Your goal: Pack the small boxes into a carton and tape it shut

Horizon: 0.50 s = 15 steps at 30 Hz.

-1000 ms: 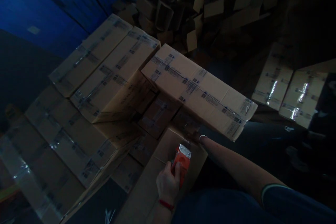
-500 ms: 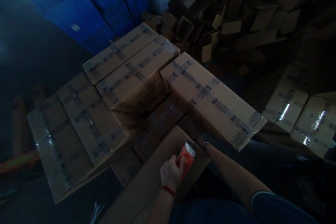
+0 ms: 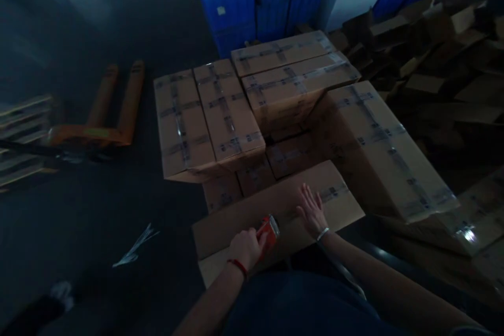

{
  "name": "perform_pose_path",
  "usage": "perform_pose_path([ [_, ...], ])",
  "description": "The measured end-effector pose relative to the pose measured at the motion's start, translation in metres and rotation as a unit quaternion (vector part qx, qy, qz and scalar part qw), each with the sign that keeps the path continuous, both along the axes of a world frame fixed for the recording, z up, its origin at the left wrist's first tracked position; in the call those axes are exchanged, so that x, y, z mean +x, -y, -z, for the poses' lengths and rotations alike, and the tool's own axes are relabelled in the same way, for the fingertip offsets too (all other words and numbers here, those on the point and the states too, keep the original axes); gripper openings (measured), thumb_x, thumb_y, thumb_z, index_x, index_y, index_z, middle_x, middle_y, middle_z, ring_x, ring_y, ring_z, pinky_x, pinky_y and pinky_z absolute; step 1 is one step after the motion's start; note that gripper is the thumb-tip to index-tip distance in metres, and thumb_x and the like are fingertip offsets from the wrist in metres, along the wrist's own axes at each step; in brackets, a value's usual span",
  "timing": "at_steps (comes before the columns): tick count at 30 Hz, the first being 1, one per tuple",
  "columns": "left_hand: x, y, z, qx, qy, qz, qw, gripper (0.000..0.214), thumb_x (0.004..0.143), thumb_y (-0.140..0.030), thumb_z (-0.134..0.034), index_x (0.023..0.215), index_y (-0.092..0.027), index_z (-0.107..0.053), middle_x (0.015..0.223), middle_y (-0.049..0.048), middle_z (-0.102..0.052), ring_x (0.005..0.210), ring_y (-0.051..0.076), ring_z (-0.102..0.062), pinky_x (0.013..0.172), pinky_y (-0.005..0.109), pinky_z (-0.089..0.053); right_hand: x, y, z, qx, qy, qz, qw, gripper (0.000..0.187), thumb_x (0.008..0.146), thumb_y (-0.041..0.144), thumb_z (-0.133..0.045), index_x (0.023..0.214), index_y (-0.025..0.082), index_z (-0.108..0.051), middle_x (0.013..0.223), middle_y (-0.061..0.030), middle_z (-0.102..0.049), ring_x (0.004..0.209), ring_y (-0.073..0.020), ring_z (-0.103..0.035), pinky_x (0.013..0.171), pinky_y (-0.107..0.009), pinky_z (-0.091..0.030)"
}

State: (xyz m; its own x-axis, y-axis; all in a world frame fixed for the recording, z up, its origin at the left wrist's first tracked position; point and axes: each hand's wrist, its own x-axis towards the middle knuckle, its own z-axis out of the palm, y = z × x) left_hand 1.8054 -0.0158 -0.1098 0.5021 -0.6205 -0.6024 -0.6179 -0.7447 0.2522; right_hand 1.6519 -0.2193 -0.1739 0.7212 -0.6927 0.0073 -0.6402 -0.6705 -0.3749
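Where the two forearms enter from the bottom edge of the frame, the left hand (image 3: 246, 247) is seen clenched around an orange tape dispenser (image 3: 269, 229), which is pressed against the top of an unsealed carton (image 3: 244, 223) lying lowest and nearest, at lower centre. Just to the right, the right hand (image 3: 312, 211) is laid flat on the same carton, fingers spread, nothing grasped. Behind it, taped cartons (image 3: 220, 110) are stacked in rows at centre frame, and one long taped carton (image 3: 378, 142) is tilted down toward the right. White strips (image 3: 136, 245) are scattered on the dark floor at lower left. An orange pallet jack (image 3: 106, 115) is recorded at mid left. Blue crates (image 3: 232, 0) and loose flattened cardboard (image 3: 437, 52) are listed along the top.
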Motion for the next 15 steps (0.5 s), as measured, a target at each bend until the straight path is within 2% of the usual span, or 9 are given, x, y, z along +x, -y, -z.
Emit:
perform_pose_path([
  [2, 0.021, -0.064, 0.006, 0.012, 0.011, -0.025, 1.000, 0.062, 0.082, -0.062, -0.018, 0.086, -0.016, -0.061, 0.084, 0.0166, -0.070, 0.080, 0.032, -0.066, 0.067, 0.042, -0.051, 0.029, -0.058, 0.012, -0.050, -0.036, -0.173, 0.983, 0.057, 0.090, 0.039, -0.025, 0.142, 0.021, -0.009, 0.151, -0.0063, -0.018, 0.141, -0.0188, -0.014, 0.116, -0.049, -0.009],
  [4, 0.043, -0.130, 0.010, 0.034, 0.020, -0.044, 0.998, 0.062, 0.081, -0.063, -0.018, 0.085, -0.018, -0.060, 0.083, 0.0156, -0.070, 0.080, 0.032, -0.066, 0.067, 0.043, -0.050, 0.047, -0.104, 0.026, -0.084, -0.061, -0.292, 0.951, 0.061, 0.089, 0.040, -0.029, 0.142, 0.021, -0.006, 0.151, -0.0056, -0.020, 0.140, -0.0195, -0.016, 0.116, -0.049, -0.003],
  [5, 0.055, -0.163, 0.012, 0.046, 0.023, -0.053, 0.997, 0.062, 0.081, -0.063, -0.018, 0.084, -0.018, -0.060, 0.083, 0.0151, -0.070, 0.080, 0.032, -0.066, 0.067, 0.042, -0.050, 0.052, -0.120, 0.033, -0.098, -0.069, -0.317, 0.941, 0.062, 0.088, 0.040, -0.030, 0.142, 0.020, -0.005, 0.151, -0.0052, -0.020, 0.140, -0.0196, -0.016, 0.116, -0.049, -0.001],
  [7, 0.079, -0.228, 0.015, 0.071, 0.020, -0.077, 0.994, 0.061, 0.081, -0.063, -0.018, 0.085, -0.019, -0.060, 0.083, 0.0142, -0.070, 0.079, 0.031, -0.066, 0.068, 0.041, -0.049, 0.057, -0.137, 0.043, -0.114, -0.086, -0.321, 0.936, 0.063, 0.088, 0.039, -0.031, 0.142, 0.020, -0.005, 0.151, -0.0049, -0.020, 0.140, -0.0201, -0.017, 0.116, -0.050, 0.001],
  [10, 0.116, -0.312, 0.026, 0.110, 0.005, -0.115, 0.987, 0.057, 0.082, -0.061, -0.021, 0.086, -0.020, -0.059, 0.083, 0.0122, -0.069, 0.078, 0.029, -0.065, 0.068, 0.039, -0.047, 0.058, -0.138, 0.048, -0.110, -0.118, -0.313, 0.936, 0.064, 0.088, 0.040, -0.032, 0.142, 0.021, -0.004, 0.151, -0.0050, -0.019, 0.140, -0.0211, -0.016, 0.116, -0.052, -0.002],
  [12, 0.134, -0.345, 0.044, 0.132, -0.005, -0.136, 0.982, 0.055, 0.082, -0.059, -0.023, 0.087, -0.019, -0.060, 0.085, 0.0123, -0.069, 0.079, 0.027, -0.065, 0.069, 0.038, -0.047, 0.057, -0.134, 0.049, -0.104, -0.132, -0.313, 0.935, 0.065, 0.087, 0.041, -0.032, 0.142, 0.022, -0.003, 0.151, -0.0055, -0.020, 0.140, -0.0217, -0.017, 0.116, -0.052, -0.004],
  [13, 0.140, -0.352, 0.055, 0.139, -0.010, -0.146, 0.979, 0.053, 0.082, -0.057, -0.024, 0.087, -0.018, -0.060, 0.087, 0.0131, -0.069, 0.081, 0.027, -0.064, 0.070, 0.038, -0.047, 0.056, -0.133, 0.049, -0.104, -0.136, -0.310, 0.935, 0.066, 0.087, 0.041, -0.033, 0.142, 0.022, -0.003, 0.151, -0.0057, -0.020, 0.140, -0.0220, -0.017, 0.116, -0.053, -0.004],
  [15, 0.141, -0.343, 0.082, 0.140, -0.021, -0.163, 0.976, 0.050, 0.083, -0.053, -0.027, 0.088, -0.016, -0.061, 0.091, 0.0148, -0.069, 0.085, 0.028, -0.064, 0.072, 0.038, -0.048, 0.054, -0.132, 0.051, -0.110, -0.144, -0.307, 0.934, 0.066, 0.086, 0.041, -0.034, 0.142, 0.022, -0.003, 0.151, -0.0061, -0.021, 0.140, -0.0222, -0.018, 0.116, -0.053, -0.006],
])
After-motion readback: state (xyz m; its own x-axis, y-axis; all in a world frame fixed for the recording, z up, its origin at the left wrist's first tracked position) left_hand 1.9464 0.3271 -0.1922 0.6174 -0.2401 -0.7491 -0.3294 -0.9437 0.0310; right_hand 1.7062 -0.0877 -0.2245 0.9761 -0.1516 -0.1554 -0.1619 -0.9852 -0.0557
